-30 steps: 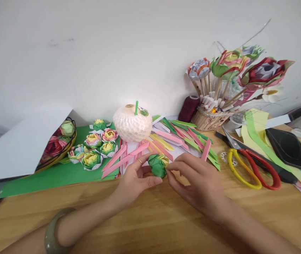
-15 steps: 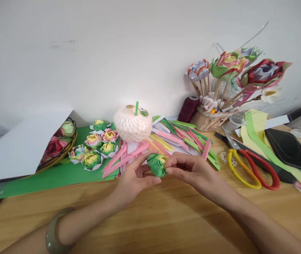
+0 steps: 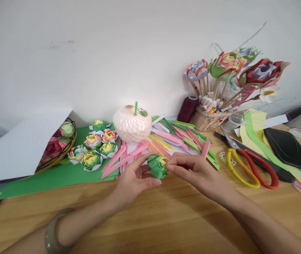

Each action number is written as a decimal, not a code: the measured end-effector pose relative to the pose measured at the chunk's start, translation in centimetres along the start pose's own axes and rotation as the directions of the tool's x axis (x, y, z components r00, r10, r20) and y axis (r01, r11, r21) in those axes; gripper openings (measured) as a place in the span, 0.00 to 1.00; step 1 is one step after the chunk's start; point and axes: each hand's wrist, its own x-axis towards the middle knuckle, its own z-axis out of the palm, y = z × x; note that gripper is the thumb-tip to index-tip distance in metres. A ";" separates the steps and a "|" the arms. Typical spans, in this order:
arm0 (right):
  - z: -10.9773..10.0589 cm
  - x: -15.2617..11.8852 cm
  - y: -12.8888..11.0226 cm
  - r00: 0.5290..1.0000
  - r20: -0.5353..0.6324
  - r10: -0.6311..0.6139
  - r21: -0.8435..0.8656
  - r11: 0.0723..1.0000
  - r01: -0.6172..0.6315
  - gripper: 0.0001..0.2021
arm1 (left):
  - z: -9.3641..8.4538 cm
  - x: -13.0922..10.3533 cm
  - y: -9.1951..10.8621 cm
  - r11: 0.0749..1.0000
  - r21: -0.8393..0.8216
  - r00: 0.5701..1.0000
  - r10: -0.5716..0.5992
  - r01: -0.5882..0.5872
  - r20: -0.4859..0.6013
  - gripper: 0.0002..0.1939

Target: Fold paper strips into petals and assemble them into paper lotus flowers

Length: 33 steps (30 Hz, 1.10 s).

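My left hand (image 3: 136,176) grips a small folded paper flower (image 3: 157,167) above the front of the wooden table. Its outer petals are green and its inner ones yellow. At the flower's right edge, the thumb and index finger of my right hand (image 3: 192,171) are pinched together on a petal. Just behind the flower lie folded paper strips (image 3: 124,160) in pink, white, yellow and green. To the left, several finished paper flowers (image 3: 92,159) sit on a green sheet (image 3: 47,185).
A white textured pot (image 3: 131,125) with a green stem stands behind the strips. Scissors (image 3: 245,169) with red and yellow handles lie at right beside a black phone-like slab (image 3: 290,148). Paper flowers on sticks rise from a basket (image 3: 207,120). A dark thread spool (image 3: 187,109) stands by it.
The flower has turned slightly in my left hand, and the fingers of my right hand have shifted a little along its edge. The camera view moved slightly.
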 end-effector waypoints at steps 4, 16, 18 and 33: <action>0.0 0.0 0.2 1.000 0.012 0.011 0.007 1.000 -0.012 0.09 | -0.1 0.0 -0.2 1.000 0.007 0.999 0.011 -0.011 0.033 0.28; 0.9 -0.5 1.2 0.949 -0.099 -0.299 -0.424 0.876 0.232 0.07 | -0.2 -0.1 -0.3 1.000 0.012 0.999 -0.017 0.017 0.038 0.27; 1.0 -0.5 1.2 0.930 -0.106 -0.351 -0.490 0.832 0.258 0.07 | -0.1 0.0 -0.3 1.000 0.016 0.999 -0.020 0.019 0.032 0.27; 2.4 -1.1 1.6 0.813 -0.147 -0.563 -0.707 0.635 0.312 0.08 | -0.2 0.2 -0.4 0.999 0.020 1.000 0.025 -0.025 0.018 0.27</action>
